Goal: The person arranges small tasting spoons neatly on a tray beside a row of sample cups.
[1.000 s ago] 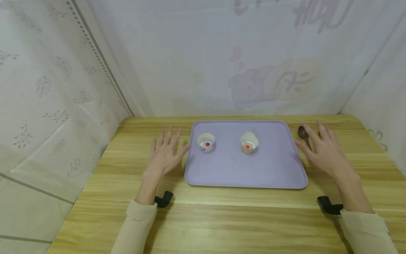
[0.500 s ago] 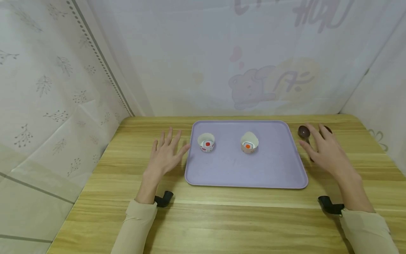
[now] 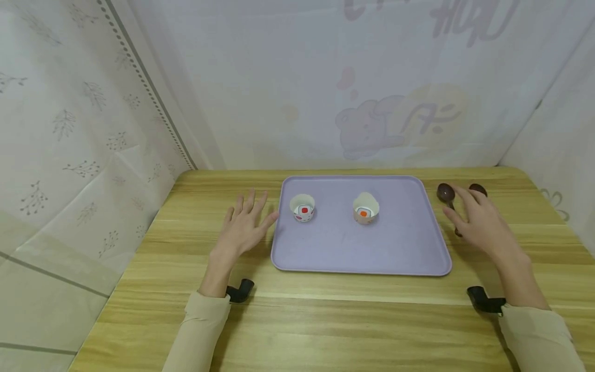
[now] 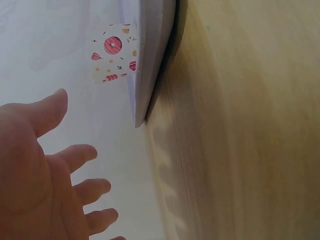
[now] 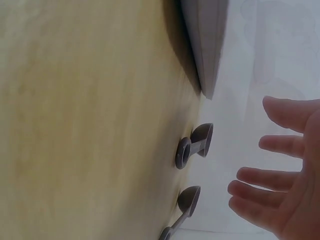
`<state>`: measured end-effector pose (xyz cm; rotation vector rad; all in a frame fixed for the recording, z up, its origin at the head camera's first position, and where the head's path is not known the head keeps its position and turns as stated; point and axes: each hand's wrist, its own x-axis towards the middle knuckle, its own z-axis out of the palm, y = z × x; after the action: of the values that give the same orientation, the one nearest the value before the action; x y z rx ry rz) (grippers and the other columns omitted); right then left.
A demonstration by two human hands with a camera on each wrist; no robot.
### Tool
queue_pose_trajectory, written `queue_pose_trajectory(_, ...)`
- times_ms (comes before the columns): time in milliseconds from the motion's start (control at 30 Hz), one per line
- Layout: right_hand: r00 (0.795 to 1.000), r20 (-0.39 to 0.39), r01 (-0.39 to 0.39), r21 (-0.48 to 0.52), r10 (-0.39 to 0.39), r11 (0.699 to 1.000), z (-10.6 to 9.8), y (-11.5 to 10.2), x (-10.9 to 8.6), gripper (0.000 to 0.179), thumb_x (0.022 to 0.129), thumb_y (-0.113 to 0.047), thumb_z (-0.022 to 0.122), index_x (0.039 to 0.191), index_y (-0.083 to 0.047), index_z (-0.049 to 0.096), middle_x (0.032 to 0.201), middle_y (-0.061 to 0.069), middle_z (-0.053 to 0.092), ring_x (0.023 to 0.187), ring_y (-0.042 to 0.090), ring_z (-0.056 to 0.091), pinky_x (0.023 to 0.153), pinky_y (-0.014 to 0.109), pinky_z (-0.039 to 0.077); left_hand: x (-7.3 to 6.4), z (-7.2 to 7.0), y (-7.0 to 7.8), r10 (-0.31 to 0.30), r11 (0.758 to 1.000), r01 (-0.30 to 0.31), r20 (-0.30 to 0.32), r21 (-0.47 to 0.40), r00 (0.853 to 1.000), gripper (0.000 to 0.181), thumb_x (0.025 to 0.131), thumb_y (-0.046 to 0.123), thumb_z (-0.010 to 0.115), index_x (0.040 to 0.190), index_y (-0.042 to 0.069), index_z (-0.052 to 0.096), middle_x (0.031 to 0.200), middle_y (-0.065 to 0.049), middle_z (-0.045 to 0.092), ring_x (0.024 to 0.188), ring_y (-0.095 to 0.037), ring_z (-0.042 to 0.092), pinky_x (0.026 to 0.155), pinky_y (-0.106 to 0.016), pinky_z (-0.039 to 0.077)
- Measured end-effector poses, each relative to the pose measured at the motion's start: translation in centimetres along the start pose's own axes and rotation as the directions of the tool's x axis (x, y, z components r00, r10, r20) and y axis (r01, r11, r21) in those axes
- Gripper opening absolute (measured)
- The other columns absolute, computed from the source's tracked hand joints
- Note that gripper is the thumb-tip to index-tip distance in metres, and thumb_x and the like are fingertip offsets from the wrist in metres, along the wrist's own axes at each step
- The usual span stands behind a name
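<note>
My left hand hovers by the left rim of a lilac tray, fingers spread, holding nothing. My right hand is above two dark brown measuring spoons right of the tray, its fingers slightly bent and apart from them. The left measuring spoon shows its bowl and handle end; the hand hides part of its handle. Only the bowl of the other measuring spoon shows in the head view. The right wrist view shows the nearer spoon's ringed handle and a gap below the fingers.
On the tray stand two paper baking cups: a left cup with a red square inside, and a middle cup with an orange square. The wooden table ends at a pale curtain behind and at the sides.
My right hand has drawn back a little to the right with its fingers bending more, uncovering the second spoon's bowl. The left fingers have dipped slightly; tray and cups stay put.
</note>
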<state>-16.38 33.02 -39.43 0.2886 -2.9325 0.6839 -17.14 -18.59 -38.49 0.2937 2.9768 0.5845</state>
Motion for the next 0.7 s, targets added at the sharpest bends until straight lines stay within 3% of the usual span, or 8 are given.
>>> queue_pose_trajectory(333, 0.998, 0.042, -0.045, 0.034, 0.043, 0.998, -0.26, 0.55, 0.21, 0.068, 0.106, -0.035, 0.053, 0.151, 0.011, 0.030, 0.142, 0.047, 0.033, 0.130, 0.066, 0.029, 0.100, 0.078, 0.027, 0.29, 0.31, -0.26, 0.050, 0.999, -0.049, 0.034, -0.022, 0.998, 0.075, 0.105, 0.061, 0.034, 0.163, 0.016, 0.019, 0.168, -0.017, 0.007, 0.151, -0.047, 0.002, 0.120, -0.063, 0.004)
queue_pose_trajectory(700, 0.999, 0.039, -0.023, 0.009, 0.023, 1.000, -0.28, 0.99, 0.15, 0.059, 0.105, -0.026, 0.057, 0.144, 0.013, 0.038, 0.127, 0.048, 0.046, 0.108, 0.062, 0.053, 0.083, 0.073, 0.044, 0.30, 0.47, -0.47, 0.055, 0.998, -0.054, 0.039, -0.040, 0.998, 0.071, 0.106, 0.056, 0.037, 0.163, 0.016, 0.021, 0.168, -0.017, 0.007, 0.151, -0.048, 0.003, 0.119, -0.065, 0.004)
